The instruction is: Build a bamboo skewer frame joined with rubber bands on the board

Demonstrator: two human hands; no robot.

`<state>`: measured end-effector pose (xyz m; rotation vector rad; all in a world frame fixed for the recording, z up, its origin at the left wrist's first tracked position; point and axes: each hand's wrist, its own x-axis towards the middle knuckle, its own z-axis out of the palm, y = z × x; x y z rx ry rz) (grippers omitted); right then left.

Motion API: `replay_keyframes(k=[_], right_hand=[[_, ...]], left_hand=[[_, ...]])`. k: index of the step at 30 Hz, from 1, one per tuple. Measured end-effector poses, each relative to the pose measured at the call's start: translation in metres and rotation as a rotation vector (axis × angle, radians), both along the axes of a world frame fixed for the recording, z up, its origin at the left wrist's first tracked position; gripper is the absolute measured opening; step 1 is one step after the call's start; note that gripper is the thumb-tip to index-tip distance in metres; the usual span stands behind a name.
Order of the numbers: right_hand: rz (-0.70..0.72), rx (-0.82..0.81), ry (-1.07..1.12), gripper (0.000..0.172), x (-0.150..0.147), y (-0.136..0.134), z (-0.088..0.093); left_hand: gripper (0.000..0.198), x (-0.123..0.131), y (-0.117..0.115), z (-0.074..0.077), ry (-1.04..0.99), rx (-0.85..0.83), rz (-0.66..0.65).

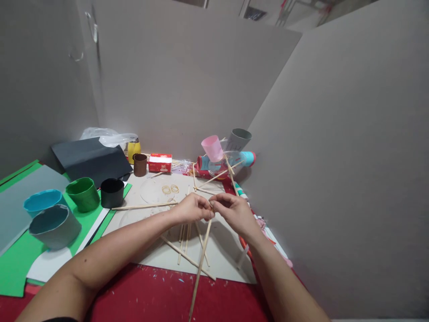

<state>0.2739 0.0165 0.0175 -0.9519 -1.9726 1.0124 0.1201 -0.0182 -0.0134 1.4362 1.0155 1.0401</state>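
Scanning from the red worktop's [144, 295] left edge, I see a turquoise, round, open-topped cup [43, 201]. Over the pale flat board [231, 268], the left hand [191, 208], fingers curled nearly closed, pinches at the upper end of a long, slim wooden stick [201, 264] slanting past the near edge. The right hand [234, 213] meets it, thumb and fingertips pinched there too; a dark-grey cylindrical cup [239, 140] sits toward the far right corner.

Left hand [193, 208] meets right hand [236, 214] at a stick [203, 257].
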Motion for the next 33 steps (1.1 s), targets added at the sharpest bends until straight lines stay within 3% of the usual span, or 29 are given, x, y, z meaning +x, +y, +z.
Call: replay_keyframes(k=[4, 12, 21, 33], right_hand=[[0.074, -0.292, -0.026, 0.015, 0.005, 0.013, 0.001], [0.163, -0.732, 0.231, 0.035, 0.018, 0.027, -0.013], [0.142, -0.849, 0.412, 0.033, 0.022, 0.02, -0.014], [0.122, -1.008, 0.548, 0.031, 0.021, 0.018, -0.015]], left_hand=[[0.016, 0.008, -0.006, -0.001, 0.059, 0.049, -0.026], [0.018, 0.011, -0.008, 0.004, -0.06, 0.023, -0.025], [0.028, 0.015, -0.014, 0.005, -0.04, -0.024, 0.066], [0.014, 0.015, -0.014, 0.007, -0.033, 0.041, 0.036]])
